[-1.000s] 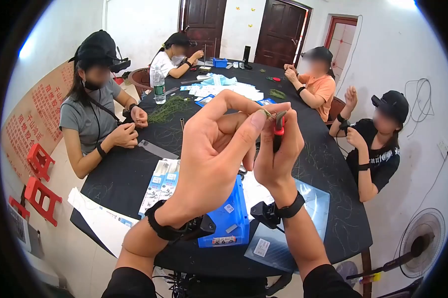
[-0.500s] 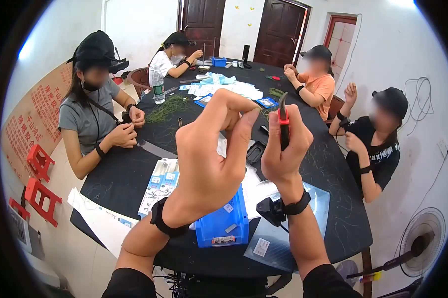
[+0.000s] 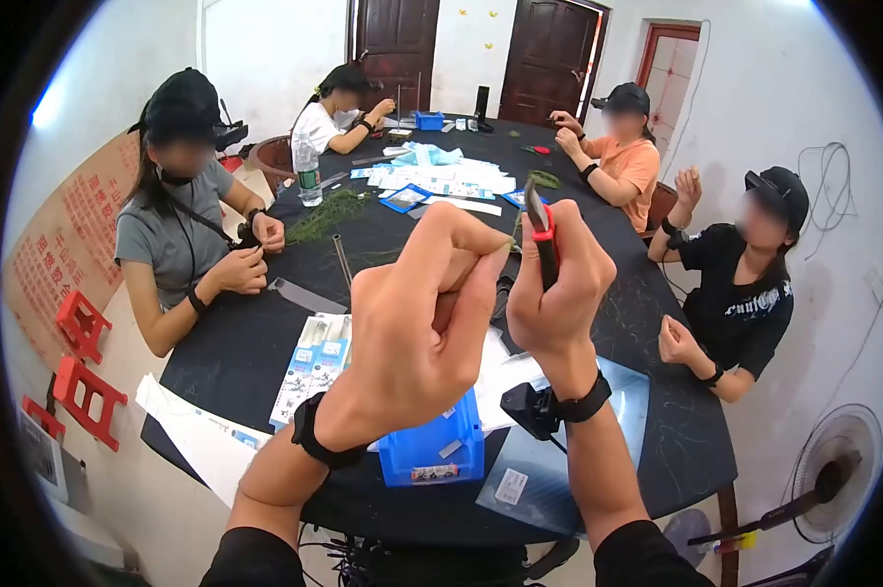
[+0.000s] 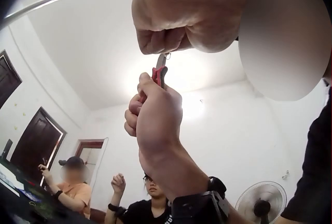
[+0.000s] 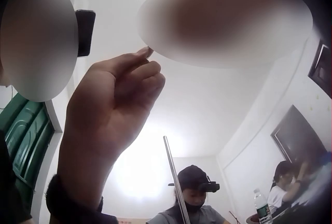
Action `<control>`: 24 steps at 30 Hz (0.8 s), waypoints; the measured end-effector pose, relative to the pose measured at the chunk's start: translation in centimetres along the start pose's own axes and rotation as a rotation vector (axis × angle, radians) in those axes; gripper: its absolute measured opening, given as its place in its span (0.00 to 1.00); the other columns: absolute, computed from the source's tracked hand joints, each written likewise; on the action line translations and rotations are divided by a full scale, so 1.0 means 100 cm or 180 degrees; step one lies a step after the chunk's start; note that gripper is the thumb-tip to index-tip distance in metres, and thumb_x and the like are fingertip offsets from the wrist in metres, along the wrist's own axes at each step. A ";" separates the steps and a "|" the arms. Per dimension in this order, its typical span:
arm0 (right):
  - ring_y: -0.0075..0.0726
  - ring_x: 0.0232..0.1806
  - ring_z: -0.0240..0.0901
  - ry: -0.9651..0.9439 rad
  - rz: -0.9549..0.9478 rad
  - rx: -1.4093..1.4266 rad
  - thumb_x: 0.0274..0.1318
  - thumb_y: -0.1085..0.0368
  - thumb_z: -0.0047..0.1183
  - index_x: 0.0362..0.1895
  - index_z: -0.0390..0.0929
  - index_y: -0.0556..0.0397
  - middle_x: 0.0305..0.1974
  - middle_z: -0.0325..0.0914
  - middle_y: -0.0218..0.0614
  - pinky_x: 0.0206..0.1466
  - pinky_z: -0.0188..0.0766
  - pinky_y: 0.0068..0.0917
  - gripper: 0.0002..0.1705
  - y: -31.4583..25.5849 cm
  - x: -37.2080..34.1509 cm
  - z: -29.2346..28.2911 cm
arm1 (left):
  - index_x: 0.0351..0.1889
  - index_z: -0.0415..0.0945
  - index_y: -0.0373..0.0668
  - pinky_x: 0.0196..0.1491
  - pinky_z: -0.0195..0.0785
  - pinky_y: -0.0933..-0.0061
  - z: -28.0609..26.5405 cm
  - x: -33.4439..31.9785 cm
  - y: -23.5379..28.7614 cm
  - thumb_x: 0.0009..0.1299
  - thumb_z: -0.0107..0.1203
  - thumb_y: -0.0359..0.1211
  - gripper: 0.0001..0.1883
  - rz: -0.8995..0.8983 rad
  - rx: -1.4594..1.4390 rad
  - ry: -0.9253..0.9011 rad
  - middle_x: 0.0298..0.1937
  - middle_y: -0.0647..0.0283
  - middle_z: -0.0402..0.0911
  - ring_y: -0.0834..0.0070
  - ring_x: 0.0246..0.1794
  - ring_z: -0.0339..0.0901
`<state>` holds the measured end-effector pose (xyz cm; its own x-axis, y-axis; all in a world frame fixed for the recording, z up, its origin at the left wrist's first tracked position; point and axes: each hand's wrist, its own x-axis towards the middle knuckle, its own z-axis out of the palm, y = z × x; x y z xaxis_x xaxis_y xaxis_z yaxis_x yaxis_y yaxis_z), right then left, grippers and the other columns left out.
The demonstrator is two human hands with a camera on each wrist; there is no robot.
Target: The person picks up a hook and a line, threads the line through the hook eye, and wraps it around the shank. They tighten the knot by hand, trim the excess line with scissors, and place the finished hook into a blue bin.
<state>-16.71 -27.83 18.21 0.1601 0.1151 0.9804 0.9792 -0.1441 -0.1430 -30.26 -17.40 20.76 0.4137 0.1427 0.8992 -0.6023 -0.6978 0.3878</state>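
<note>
My left hand is raised over the near side of the table, thumb and forefinger pinched together. At those fingertips a tiny, thin hooked piece shows in the left wrist view. My right hand, just to the right, grips a small hand tool with red-and-black handles and a narrow, pointed metal tip, which points up. In the left wrist view that tip comes right up to the left fingertips. The right wrist view shows the left hand from the palm side; a large blur covers the right hand there.
Below my hands, a blue bin, printed packets and a clear blue sheet lie on the black tablecloth. A metal tube stands beyond my left hand. Farther off are green strands and a bottle. Several people sit around.
My hands parted about half a second ago, and the tool tip came into view. Now they are closer again, with the tool tilted slightly left. The person at right has lowered one hand.
</note>
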 end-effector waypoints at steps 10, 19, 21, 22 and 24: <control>0.61 0.27 0.76 -0.0472 0.0735 0.0030 0.61 0.72 0.56 0.41 0.76 0.61 0.29 0.76 0.52 0.31 0.69 0.45 0.06 0.014 0.017 -0.004 | 0.43 0.76 0.35 0.20 0.47 0.80 0.002 -0.003 0.000 0.74 0.56 0.20 0.03 -0.0173 -0.0031 -0.0223 0.14 0.71 0.67 0.90 0.14 0.59; 0.15 0.26 0.68 -0.0380 0.1938 0.2331 0.70 0.66 0.58 0.38 0.78 0.57 0.28 0.76 0.23 0.28 0.61 0.18 0.07 0.008 0.040 -0.059 | 0.45 0.72 0.36 0.24 0.44 0.83 0.012 0.002 -0.003 0.82 0.53 0.29 0.05 -0.1501 -0.1935 -0.0172 0.21 0.78 0.68 0.95 0.21 0.55; 0.16 0.31 0.72 -0.0912 0.1651 0.2956 0.66 0.68 0.61 0.40 0.77 0.57 0.32 0.79 0.27 0.31 0.66 0.16 0.06 0.007 0.039 -0.058 | 0.47 0.71 0.36 0.25 0.45 0.83 0.011 0.004 -0.004 0.83 0.53 0.29 0.06 -0.1513 -0.2012 -0.0239 0.22 0.77 0.69 0.94 0.22 0.56; 0.16 0.31 0.72 -0.0911 0.1631 0.2983 0.66 0.68 0.61 0.40 0.77 0.57 0.32 0.79 0.27 0.31 0.66 0.16 0.06 0.008 0.040 -0.056 | 0.46 0.69 0.36 0.25 0.43 0.81 0.013 0.006 -0.003 0.83 0.50 0.28 0.05 -0.1538 -0.2055 -0.0182 0.21 0.77 0.66 0.93 0.20 0.53; 0.18 0.35 0.75 -0.1070 0.1095 0.2692 0.60 0.71 0.65 0.40 0.78 0.55 0.36 0.82 0.31 0.34 0.69 0.16 0.09 0.011 0.038 -0.050 | 0.45 0.68 0.36 0.24 0.41 0.78 0.013 0.006 -0.003 0.84 0.48 0.27 0.04 -0.1565 -0.2089 -0.0121 0.20 0.76 0.62 0.91 0.18 0.51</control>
<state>-15.68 -32.49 22.49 0.3530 0.4924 0.7956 0.6175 0.5162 -0.5935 -28.95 -18.02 20.93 0.7502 0.2931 0.5928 -0.6182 -0.0075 0.7860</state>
